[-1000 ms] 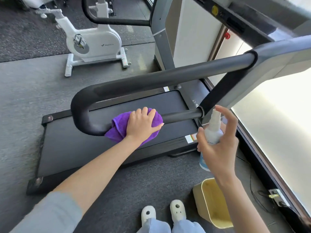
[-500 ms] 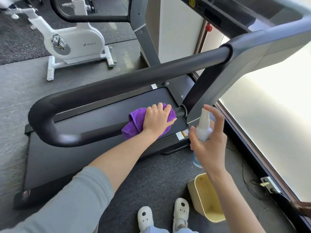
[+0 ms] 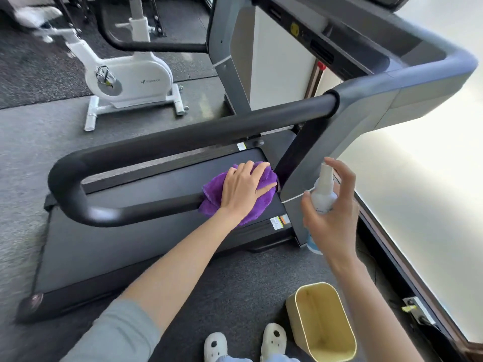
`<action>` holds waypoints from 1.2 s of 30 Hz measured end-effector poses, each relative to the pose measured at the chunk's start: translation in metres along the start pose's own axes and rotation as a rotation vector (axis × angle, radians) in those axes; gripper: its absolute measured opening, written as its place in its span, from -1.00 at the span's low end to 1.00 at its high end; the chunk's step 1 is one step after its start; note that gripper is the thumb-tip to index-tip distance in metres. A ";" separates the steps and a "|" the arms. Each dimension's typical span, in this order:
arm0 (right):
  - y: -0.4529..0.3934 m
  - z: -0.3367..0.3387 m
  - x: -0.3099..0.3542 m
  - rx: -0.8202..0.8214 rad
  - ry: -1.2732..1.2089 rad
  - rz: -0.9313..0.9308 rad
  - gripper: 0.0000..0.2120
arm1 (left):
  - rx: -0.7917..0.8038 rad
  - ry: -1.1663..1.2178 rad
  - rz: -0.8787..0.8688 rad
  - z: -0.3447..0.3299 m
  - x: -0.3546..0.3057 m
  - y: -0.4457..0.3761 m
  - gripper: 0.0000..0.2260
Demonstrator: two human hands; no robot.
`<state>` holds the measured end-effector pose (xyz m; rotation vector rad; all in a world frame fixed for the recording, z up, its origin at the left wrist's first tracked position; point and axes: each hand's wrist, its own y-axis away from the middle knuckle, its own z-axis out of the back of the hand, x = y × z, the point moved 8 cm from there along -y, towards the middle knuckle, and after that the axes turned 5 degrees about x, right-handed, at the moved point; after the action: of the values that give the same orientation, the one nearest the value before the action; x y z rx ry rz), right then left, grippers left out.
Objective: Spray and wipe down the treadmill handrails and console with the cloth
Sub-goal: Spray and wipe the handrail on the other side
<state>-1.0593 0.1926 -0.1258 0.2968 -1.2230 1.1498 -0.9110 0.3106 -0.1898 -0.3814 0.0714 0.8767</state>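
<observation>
A purple cloth [image 3: 213, 190] is wrapped over the lower bar of the black looped handrail [image 3: 146, 145], right where the bar meets the grey upright [image 3: 347, 142]. My left hand [image 3: 243, 189] lies on top of the cloth and grips it round the bar. My right hand [image 3: 332, 218] holds a white spray bottle [image 3: 322, 194] upright, just right of the upright, with the index finger raised beside the nozzle. The console's dark underside [image 3: 326, 48] runs across the top right.
A pale yellow bin [image 3: 300, 307] stands on the grey floor by my white shoes [image 3: 215, 346]. The treadmill belt [image 3: 117, 246] lies below the handrail. A white exercise bike [image 3: 128, 79] stands behind. A bright window and a floor socket [image 3: 415, 308] are at the right.
My left hand has slid the cloth to the right along the lower bar, up to the upright. My right hand has kept the bottle at about the same place beside it.
</observation>
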 end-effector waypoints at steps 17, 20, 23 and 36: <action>-0.045 -0.020 0.051 0.024 -0.139 0.142 -0.42 | -0.493 -0.281 0.155 0.246 0.015 0.043 -0.51; -0.049 -0.026 0.054 0.041 -0.158 0.141 -0.42 | -0.476 -0.366 0.132 0.250 0.040 0.044 -0.51; -0.049 -0.034 0.053 0.060 -0.167 0.130 -0.43 | -0.261 -0.395 0.199 0.218 0.065 0.042 -0.45; -0.056 -0.034 0.038 0.092 -0.164 0.152 -0.44 | -0.376 -0.424 0.298 0.212 0.096 0.050 -0.51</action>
<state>-0.9981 0.2119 -0.0852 0.3780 -1.3568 1.3362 -0.9079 0.4852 -0.0282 -0.5350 -0.4442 1.2547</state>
